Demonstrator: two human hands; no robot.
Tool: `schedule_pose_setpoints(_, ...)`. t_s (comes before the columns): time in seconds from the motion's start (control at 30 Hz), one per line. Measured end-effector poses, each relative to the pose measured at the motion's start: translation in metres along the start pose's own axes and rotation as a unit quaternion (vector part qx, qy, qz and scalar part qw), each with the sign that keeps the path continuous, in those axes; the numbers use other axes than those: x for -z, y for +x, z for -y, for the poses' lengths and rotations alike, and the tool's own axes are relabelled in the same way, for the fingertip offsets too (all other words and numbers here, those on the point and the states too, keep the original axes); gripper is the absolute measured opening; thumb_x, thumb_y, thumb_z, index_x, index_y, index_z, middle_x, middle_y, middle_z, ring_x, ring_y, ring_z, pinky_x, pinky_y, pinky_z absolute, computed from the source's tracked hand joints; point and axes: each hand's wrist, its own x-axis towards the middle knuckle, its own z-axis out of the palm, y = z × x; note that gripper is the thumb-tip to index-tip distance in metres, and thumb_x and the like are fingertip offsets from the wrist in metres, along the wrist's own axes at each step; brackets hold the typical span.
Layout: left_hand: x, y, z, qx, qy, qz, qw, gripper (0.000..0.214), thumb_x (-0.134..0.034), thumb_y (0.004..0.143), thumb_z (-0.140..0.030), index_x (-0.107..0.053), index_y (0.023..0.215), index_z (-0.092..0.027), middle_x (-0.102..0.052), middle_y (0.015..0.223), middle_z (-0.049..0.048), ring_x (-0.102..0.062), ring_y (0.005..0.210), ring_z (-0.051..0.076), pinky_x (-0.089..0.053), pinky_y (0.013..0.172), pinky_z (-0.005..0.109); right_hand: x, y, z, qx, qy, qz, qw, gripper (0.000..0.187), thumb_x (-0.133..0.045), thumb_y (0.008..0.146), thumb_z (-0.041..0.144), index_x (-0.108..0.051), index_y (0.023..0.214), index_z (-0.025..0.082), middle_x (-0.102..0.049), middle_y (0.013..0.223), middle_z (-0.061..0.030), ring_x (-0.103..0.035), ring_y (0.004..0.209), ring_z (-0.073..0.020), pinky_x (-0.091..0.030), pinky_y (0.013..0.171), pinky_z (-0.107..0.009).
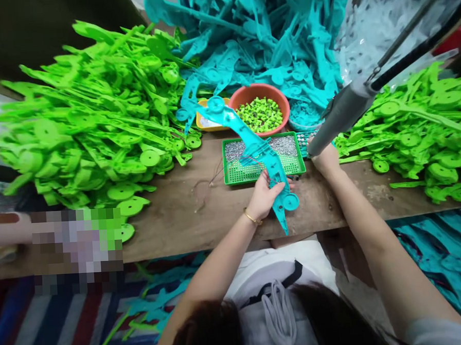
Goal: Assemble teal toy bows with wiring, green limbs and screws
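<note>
My left hand (265, 194) grips a long turquoise plastic half-shell (257, 140) near its lower end, thumb on top. The shell slants over a green perforated tray (231, 178) with small silvery metal pieces (235, 150) in it. Thin wires (211, 181) trail from the shell onto the bench. My right hand (325, 157) is at the lower end of a hanging grey cylindrical tool (341, 112), which covers most of its fingers. Whether it grips the tool cannot be made out. Beside its fingertips lies a turquoise holder with small round silvery pieces (302, 140).
Bright green plastic parts are heaped at left (95, 107) and right (417, 126). Turquoise parts (262, 32) pile up behind. An orange bowl (285, 110) holds small green-and-black pieces, between a yellow tray (202, 123) and a tub of turquoise bits (305, 114). A blurred patch covers the left bench edge.
</note>
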Motion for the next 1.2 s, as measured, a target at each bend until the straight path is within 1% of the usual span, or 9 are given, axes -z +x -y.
schedule_pose_setpoints(0.1, -0.001, 0.011, 0.008, 0.011, -0.001, 0.025, 1.000, 0.054, -0.082, 0.068, -0.041, -0.043, 0.099, -0.021, -0.069, 0.088, 0.0013, -0.072, 0.074, 0.020, -0.059, 0.067, 0.035, 0.016, -0.034, 0.012, -0.070, 0.064, -0.108, 0.990, 0.020, -0.052, 0.090, 0.031, -0.067, 0.095, 0.019, -0.071, 0.092, -0.0097, -0.065, 0.082, -0.0230, -0.053, 0.079, -0.039)
schedule_pose_setpoints(0.17, 0.000, 0.014, 0.015, 0.009, 0.017, 0.034, 0.999, 0.052, -0.080, 0.071, -0.043, -0.045, 0.101, -0.021, -0.068, 0.091, 0.0018, -0.071, 0.079, 0.020, -0.058, 0.073, 0.037, 0.022, -0.060, 0.032, -0.074, 0.127, -0.109, 0.983, 0.018, -0.056, 0.091, 0.034, -0.066, 0.097, 0.021, -0.071, 0.086, -0.0054, -0.064, 0.072, -0.0186, -0.054, 0.071, -0.034)
schedule_pose_setpoints(0.27, 0.003, 0.017, 0.024, -0.044, 0.079, 0.017, 0.996, 0.051, -0.079, 0.072, -0.041, -0.049, 0.107, -0.020, -0.067, 0.103, 0.0041, -0.067, 0.098, 0.022, -0.053, 0.093, 0.041, 0.020, -0.084, 0.070, 0.069, 0.152, -0.013, 0.986, 0.014, -0.057, 0.092, 0.030, -0.067, 0.098, 0.024, -0.072, 0.094, -0.0046, -0.067, 0.084, -0.0175, -0.055, 0.077, -0.033)
schedule_pose_setpoints(0.43, 0.007, 0.018, 0.028, -0.092, 0.120, 0.003, 0.989, 0.048, -0.077, 0.074, -0.037, -0.051, 0.110, -0.019, -0.065, 0.110, 0.0058, -0.062, 0.108, 0.022, -0.046, 0.104, 0.041, 0.017, -0.084, 0.090, 0.202, 0.082, 0.007, 0.976, 0.017, -0.057, 0.092, 0.025, -0.072, 0.101, 0.025, -0.069, 0.096, -0.0070, -0.064, 0.090, -0.0194, -0.054, 0.075, -0.034)
schedule_pose_setpoints(0.6, 0.005, 0.015, 0.026, 0.014, 0.037, 0.026, 0.999, 0.055, -0.080, 0.072, -0.041, -0.045, 0.109, -0.021, -0.068, 0.097, 0.0033, -0.071, 0.083, 0.020, -0.058, 0.075, 0.036, 0.022, -0.037, 0.037, 0.016, 0.056, -0.064, 0.996, 0.023, -0.051, 0.094, 0.031, -0.071, 0.105, 0.025, -0.068, 0.096, -0.0075, -0.063, 0.091, -0.0213, -0.053, 0.083, -0.039)
schedule_pose_setpoints(0.8, 0.005, 0.014, 0.025, 0.045, -0.010, 0.028, 0.999, 0.061, -0.085, 0.066, -0.041, -0.043, 0.106, -0.022, -0.070, 0.090, -0.0001, -0.072, 0.073, 0.017, -0.060, 0.066, 0.030, 0.003, 0.012, -0.007, -0.086, -0.059, 0.016, 0.994, 0.020, -0.053, 0.089, 0.030, -0.069, 0.093, 0.020, -0.064, 0.100, -0.0115, -0.060, 0.096, -0.0271, -0.051, 0.084, -0.042)
schedule_pose_setpoints(0.97, 0.005, 0.014, 0.026, 0.033, 0.013, 0.020, 0.999, 0.058, -0.083, 0.068, -0.040, -0.043, 0.106, -0.022, -0.069, 0.090, 0.0002, -0.072, 0.075, 0.018, -0.059, 0.067, 0.032, 0.015, -0.007, -0.001, -0.089, -0.030, -0.044, 0.995, 0.019, -0.047, 0.092, 0.030, -0.062, 0.097, 0.019, -0.064, 0.105, -0.0139, -0.060, 0.099, -0.0272, -0.050, 0.087, -0.046)
schedule_pose_setpoints(1.07, 0.005, 0.014, 0.027, 0.037, 0.014, 0.020, 0.999, 0.057, -0.081, 0.069, -0.040, -0.043, 0.107, -0.022, -0.069, 0.091, 0.0004, -0.071, 0.076, 0.019, -0.059, 0.071, 0.035, 0.027, -0.038, 0.012, -0.150, 0.114, -0.114, 0.975, 0.023, -0.049, 0.093, 0.038, -0.060, 0.098, 0.019, -0.065, 0.088, -0.0076, -0.063, 0.079, -0.0205, -0.054, 0.079, -0.043)
schedule_pose_setpoints(1.2, 0.005, 0.014, 0.028, 0.028, 0.034, 0.017, 0.999, 0.055, -0.080, 0.070, -0.039, -0.046, 0.110, -0.021, -0.067, 0.094, 0.0017, -0.070, 0.081, 0.020, -0.057, 0.078, 0.038, 0.029, -0.079, 0.048, -0.206, 0.380, 0.042, 0.901, 0.030, -0.067, 0.082, 0.045, -0.064, 0.099, 0.020, -0.068, 0.080, -0.0026, -0.063, 0.064, -0.0156, -0.058, 0.062, -0.036)
